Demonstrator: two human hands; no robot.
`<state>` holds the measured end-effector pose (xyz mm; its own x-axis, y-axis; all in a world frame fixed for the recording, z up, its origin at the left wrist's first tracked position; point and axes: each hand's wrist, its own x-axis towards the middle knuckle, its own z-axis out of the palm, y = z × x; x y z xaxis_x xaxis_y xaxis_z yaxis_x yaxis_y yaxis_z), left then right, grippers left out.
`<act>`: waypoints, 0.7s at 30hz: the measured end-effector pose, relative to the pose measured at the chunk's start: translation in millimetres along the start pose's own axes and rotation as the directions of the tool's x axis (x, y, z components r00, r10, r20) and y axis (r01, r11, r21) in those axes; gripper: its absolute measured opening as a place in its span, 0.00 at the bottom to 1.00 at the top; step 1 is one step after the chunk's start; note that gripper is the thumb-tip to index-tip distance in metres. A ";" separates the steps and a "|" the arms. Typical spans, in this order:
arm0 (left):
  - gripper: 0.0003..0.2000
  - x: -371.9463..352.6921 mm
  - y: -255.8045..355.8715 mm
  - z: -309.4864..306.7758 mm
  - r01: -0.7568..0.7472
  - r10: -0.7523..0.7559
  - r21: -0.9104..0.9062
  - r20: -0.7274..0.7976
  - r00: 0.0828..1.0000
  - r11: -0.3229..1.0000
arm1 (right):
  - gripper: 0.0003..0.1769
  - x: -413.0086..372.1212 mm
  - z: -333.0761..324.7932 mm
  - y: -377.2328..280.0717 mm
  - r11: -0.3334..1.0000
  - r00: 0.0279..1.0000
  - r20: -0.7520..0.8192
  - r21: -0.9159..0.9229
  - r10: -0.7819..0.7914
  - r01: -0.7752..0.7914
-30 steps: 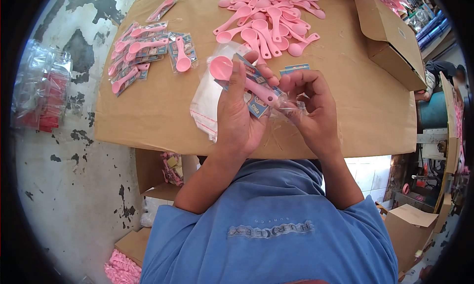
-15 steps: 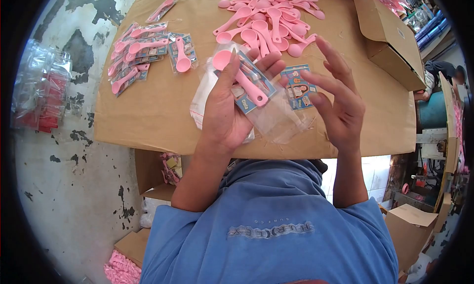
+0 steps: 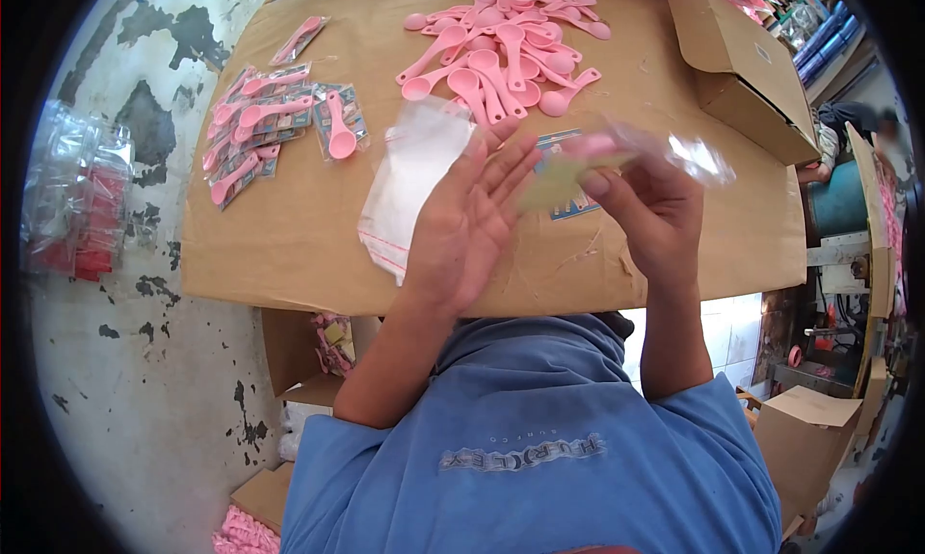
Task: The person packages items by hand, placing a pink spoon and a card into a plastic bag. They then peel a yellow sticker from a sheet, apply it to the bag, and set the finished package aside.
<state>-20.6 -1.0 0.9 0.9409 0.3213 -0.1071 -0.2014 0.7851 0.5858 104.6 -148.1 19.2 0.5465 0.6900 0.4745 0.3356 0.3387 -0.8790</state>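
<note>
My right hand (image 3: 663, 222) is closed on a clear plastic bag with a pink measuring spoon (image 3: 590, 145) and a card in it; motion smears the packet. Beside it, my left hand (image 3: 461, 236) is open, palm up and fingers stretched, with nothing in it. Partly under the left hand lies a stack of clear bags (image 3: 405, 183) with a red line along one edge. A blue printed card (image 3: 570, 205) on the table is mostly hidden behind the packet. Beyond my hands lies a heap of loose pink spoons (image 3: 487, 67).
Several bagged spoons (image 3: 246, 120) lie at the table's left, with one apart near the far edge. An open cardboard box (image 3: 747, 82) stands at the right on the brown-covered table (image 3: 308, 255). Clear and red plastic packs (image 3: 82, 193) are at far left. Another person (image 3: 858, 120) is partly visible at right.
The packet has gone from my left hand to my right, which has closed on it and turned it. My left hand has let go and now lies open.
</note>
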 end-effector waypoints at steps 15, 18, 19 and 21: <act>0.28 -13.6 -10.2 19.0 -0.241 0.283 0.625 0.033 0.958 0.742 | 0.21 -0.7 7.2 6.5 0.834 0.937 -0.233 -0.544 -0.260 0.096; 0.32 -14.8 -10.3 11.9 -0.205 0.170 0.699 0.121 0.978 0.685 | 0.17 4.1 1.4 1.5 0.640 0.906 -0.112 -0.743 -0.409 0.197; 0.33 -15.1 -10.6 10.3 -0.195 0.134 0.714 0.141 0.981 0.673 | 0.16 5.4 3.4 0.4 0.615 0.901 -0.101 -0.762 -0.422 0.202; 0.34 -14.8 -12.2 10.0 -0.184 0.097 0.719 0.160 0.982 0.670 | 0.15 6.6 2.7 0.3 0.583 0.895 -0.083 -0.784 -0.438 0.213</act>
<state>-29.4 -20.6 3.3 0.9483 0.3070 0.0808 -0.1121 0.0859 0.9900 106.2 -141.7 22.0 0.4057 0.4167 0.8135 0.9135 -0.1570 -0.3752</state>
